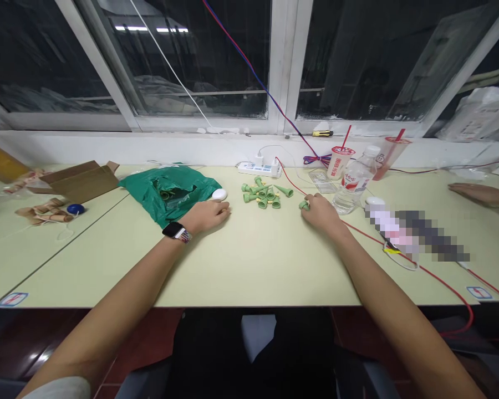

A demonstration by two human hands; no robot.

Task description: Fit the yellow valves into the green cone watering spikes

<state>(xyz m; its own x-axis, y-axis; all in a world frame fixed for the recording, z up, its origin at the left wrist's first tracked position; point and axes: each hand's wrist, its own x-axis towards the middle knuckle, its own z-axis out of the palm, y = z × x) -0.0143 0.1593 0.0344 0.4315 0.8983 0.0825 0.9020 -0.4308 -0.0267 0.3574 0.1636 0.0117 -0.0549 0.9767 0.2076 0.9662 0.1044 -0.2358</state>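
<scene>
Green plastic fittings (263,194) lie in loose heap on bench (249,260), between my hands. Right hand (321,215) curled, fingers (311,202) closed on single fitting (303,205) at heap's edge. Left hand (208,217) relaxed, empty, resting just beside white round puck (219,194). Green plastic bag (170,191) beyond wrist; power strip (258,169) behind heap.

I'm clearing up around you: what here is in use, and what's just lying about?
In use: left hand, white disc; right hand, green plastic fitting, other green fittings.
Lying about: power strip, water bottle, cardboard box, green plastic bag.
</scene>
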